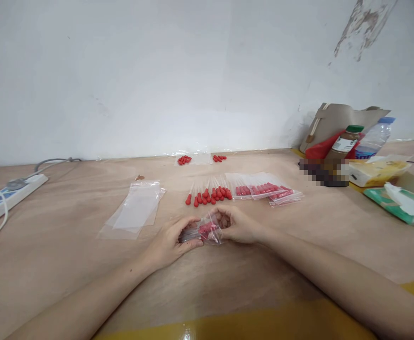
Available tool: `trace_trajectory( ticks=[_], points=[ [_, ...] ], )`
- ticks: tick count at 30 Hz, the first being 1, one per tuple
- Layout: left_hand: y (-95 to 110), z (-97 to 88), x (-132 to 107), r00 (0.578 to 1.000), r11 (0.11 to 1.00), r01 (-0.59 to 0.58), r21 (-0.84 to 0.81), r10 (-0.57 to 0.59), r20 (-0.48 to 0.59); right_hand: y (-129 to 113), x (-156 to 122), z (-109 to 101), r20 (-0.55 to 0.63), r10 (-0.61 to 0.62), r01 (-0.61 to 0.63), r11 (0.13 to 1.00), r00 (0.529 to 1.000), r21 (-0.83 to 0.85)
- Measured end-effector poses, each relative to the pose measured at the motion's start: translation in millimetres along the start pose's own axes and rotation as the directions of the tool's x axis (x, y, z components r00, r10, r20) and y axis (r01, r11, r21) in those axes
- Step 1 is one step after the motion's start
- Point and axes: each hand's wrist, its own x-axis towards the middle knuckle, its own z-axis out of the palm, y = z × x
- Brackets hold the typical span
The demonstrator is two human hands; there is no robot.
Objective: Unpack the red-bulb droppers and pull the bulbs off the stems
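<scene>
Wall: we record a pale wall (pixel 157 75) beyond the fingers, its surface marked by a peeled patch (pixel 364 26) high to their right.
Table: we note a light brown tabletop (pixel 178 293) under both hands, with a yellow strip (pixel 192 326) along the edge nearer than the fingers.
Left hand: we find the left hand (pixel 173 241) reaching in from the lower left, thumb and fingers curled round the clear ends of the bagged droppers.
Right hand: we find the right hand (pixel 240 224) angled in from the right, its fingers bent and pinching the bag at the red-bulb end.
Bagged droppers: we locate the bagged droppers (pixel 208 229) between the two hands, gripped by both, lying roughly crosswise.
Loose droppers: we see red-bulbed loose droppers (pixel 212 194) just beyond the fingers, bulbs toward them.
Filled bags: we see overlapping filled bags (pixel 263 189) beyond and right of the right fingers.
Flat bags: we see clear flat bags (pixel 136 208) left of the left fingers.
Power strip: we note a white power strip (pixel 35 183) far left of the fingers.
Bottles: we note a green-capped bottle (pixel 344 144) and a blue-capped bottle (pixel 373 139), well right of and beyond the fingers.
</scene>
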Motion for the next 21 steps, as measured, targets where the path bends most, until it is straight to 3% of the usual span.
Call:
trace_trajectory(
  ticks=[4, 10, 15, 21],
  points=[
    [0.3, -0.8, 0.5, 1.0, 1.0, 0.009, 0.007, -0.009, 0.024, -3.8, -0.6, -4.7, 0.019, -0.008, 0.009, 0.999, 1.0, -0.035],
    [0.4, -0.2, 0.4, 0.999, 0.999, 0.033, -0.013, -0.033, 0.011, -0.9, 0.2, -25.5, -0.031, 0.207, -0.205, 0.977, 0.978, 0.056],
    [-0.3, -0.2, 0.1, 1.0, 1.0, 0.018, -0.011, -0.018, 0.003, 5.8, 0.7, -27.0, 0.066, 0.147, -0.158, 0.958, 0.987, 0.24],
    [-0.8, 0.0, 0.2, 1.0, 1.0, 0.025, 0.0, -0.025, 0.005, 6.1, 3.0, -30.4, 0.05, 0.158, -0.166, 0.943, 0.986, 0.289]
  ],
)
